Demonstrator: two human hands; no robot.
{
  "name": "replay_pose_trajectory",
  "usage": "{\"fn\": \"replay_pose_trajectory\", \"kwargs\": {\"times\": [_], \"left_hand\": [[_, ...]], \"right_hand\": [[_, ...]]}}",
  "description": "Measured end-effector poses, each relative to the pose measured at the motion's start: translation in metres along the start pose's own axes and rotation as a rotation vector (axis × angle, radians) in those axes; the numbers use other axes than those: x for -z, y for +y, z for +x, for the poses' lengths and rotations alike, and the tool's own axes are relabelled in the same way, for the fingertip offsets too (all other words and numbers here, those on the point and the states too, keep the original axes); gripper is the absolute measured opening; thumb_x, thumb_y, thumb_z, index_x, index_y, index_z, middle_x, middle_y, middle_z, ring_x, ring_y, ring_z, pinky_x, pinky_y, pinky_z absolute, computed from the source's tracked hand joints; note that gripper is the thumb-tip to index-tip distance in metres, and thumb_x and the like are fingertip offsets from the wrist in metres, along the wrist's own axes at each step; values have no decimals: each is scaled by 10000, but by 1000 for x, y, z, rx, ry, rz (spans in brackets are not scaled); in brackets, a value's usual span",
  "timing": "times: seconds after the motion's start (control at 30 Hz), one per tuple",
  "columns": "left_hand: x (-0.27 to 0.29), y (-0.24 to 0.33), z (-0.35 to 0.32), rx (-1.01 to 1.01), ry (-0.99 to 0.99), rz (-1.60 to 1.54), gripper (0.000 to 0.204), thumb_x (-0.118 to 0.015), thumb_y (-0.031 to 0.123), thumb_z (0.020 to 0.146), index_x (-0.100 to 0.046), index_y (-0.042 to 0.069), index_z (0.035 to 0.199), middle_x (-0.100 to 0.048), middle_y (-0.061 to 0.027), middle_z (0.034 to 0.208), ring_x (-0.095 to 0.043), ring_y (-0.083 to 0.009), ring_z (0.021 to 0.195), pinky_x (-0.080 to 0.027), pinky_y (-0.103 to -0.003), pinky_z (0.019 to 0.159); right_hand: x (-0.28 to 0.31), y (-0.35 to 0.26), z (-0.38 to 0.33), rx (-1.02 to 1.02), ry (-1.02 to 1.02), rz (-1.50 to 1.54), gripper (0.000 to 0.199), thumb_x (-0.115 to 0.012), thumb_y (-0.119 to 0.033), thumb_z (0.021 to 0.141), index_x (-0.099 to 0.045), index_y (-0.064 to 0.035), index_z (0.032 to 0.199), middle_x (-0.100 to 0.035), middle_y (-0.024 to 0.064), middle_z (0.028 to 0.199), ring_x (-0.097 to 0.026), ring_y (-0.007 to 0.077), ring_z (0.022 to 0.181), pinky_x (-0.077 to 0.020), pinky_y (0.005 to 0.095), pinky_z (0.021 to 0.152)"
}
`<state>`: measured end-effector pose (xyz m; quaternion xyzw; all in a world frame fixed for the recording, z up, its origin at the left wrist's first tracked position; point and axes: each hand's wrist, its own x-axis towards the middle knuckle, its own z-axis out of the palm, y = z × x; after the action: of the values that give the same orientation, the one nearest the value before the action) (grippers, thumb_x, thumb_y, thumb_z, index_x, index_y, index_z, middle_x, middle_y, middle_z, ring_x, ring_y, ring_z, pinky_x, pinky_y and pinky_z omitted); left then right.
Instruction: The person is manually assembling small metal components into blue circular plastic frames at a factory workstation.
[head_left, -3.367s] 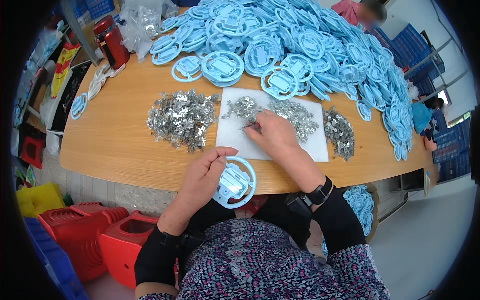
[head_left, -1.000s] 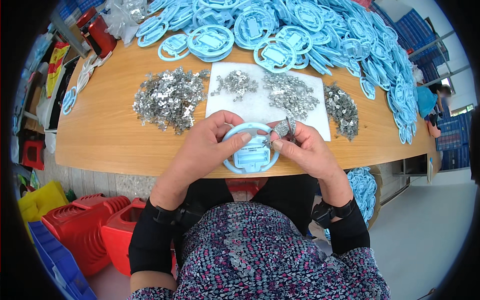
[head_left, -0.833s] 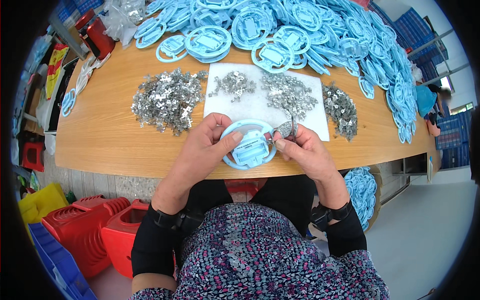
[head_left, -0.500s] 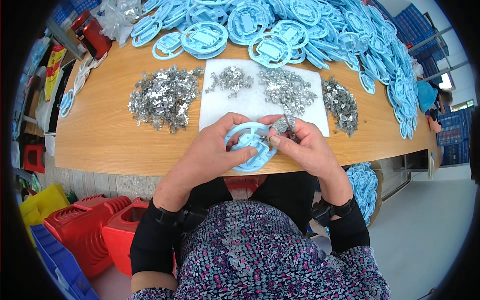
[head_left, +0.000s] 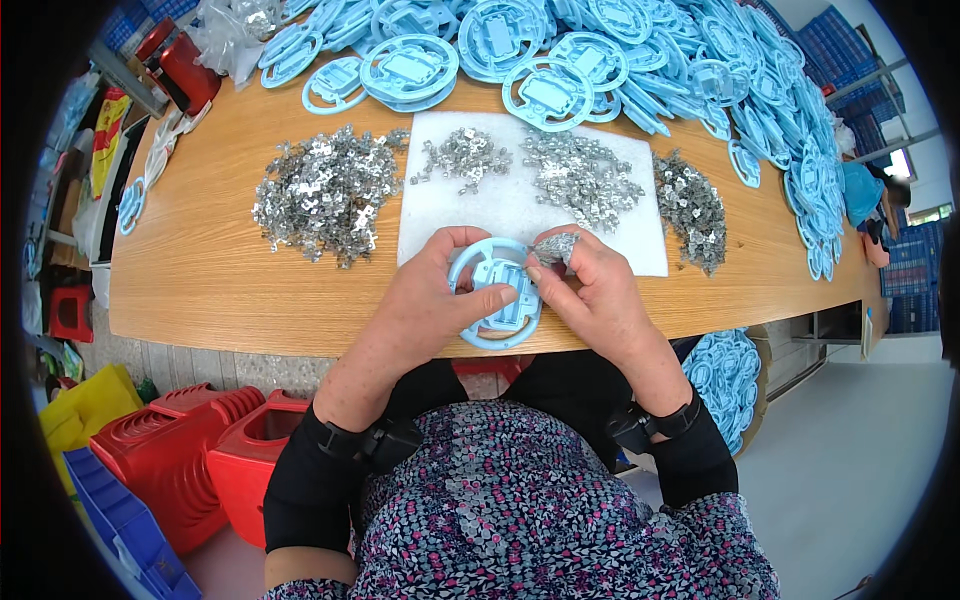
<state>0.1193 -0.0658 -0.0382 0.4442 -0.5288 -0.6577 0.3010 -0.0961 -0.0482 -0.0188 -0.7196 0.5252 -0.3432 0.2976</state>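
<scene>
A light blue plastic toy steering wheel (head_left: 508, 312) is held over the table's near edge. Its inner side, with moulded compartments, faces up. My left hand (head_left: 440, 295) grips the wheel's left side, thumb laid across the face and fingers beneath the rim. At the wheel's upper right rim, my right hand (head_left: 598, 295) has thumb and index finger pinched together. A grey wrap (head_left: 556, 250) covers that index finger. Whatever lies between those fingertips is too small or hidden to name. Beyond the hands, small silver metal clips (head_left: 585, 180) lie heaped on a white foam sheet (head_left: 425, 225).
More metal pieces form a large pile (head_left: 325, 195) on the left and a smaller pile (head_left: 690, 210) on the right. Many blue wheels (head_left: 410, 65) are heaped along the table's (head_left: 200, 270) far side. Red stools (head_left: 170, 460) stand lower left; a box of blue parts (head_left: 722, 380) stands lower right.
My right fingertips have drawn back from over the wheel's face to its upper right rim. The wheel has turned slightly in my left hand, baring more of its middle.
</scene>
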Motion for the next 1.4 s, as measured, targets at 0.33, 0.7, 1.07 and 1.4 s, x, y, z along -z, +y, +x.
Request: {"fn": "replay_pose_trajectory", "kwargs": {"times": [0.33, 0.7, 1.07, 1.4], "left_hand": [[1, -3, 0, -40, -1, 65, 591, -752, 98, 879, -445, -24, 1369, -646, -75, 1093, -615, -107, 970, -534, -269, 829], [2, -3, 2, -7, -2, 143, 571, -751, 96, 869, -469, -25, 1350, -637, -65, 1104, -602, -99, 976, -530, -257, 837], [0, -9, 2, -56, 29, 13, 576, -780, 193, 844, -519, -38, 1303, -667, -80, 1026, -618, -110, 890, -540, -277, 776], [1, 2, 1, -1, -18, 100, 568, -742, 120, 893, -459, -42, 1358, -635, -75, 1127, -603, -100, 995, -529, -256, 850]], "right_hand": [[-3, -22, 2, 74, 24, -456, 234, -729, -154, 850, -549, -22, 777, -588, 138, 758, -615, 357, 692, -489, 435, 599], [-3, -17, -10, 191, -136, -371, 140, -665, -141, 903, -622, -9, 917, -582, 147, 947, -622, 383, 805, -519, 447, 683], [16, -16, -19, 68, -174, -491, 304, -576, -178, 992, -653, -114, 1279, -669, 204, 850, -654, 411, 809, -526, 432, 723], [13, 0, -25, -28, -98, -431, 193, -632, -214, 934, -594, -46, 845, -637, 125, 731, -644, 363, 677, -504, 471, 604]]}}
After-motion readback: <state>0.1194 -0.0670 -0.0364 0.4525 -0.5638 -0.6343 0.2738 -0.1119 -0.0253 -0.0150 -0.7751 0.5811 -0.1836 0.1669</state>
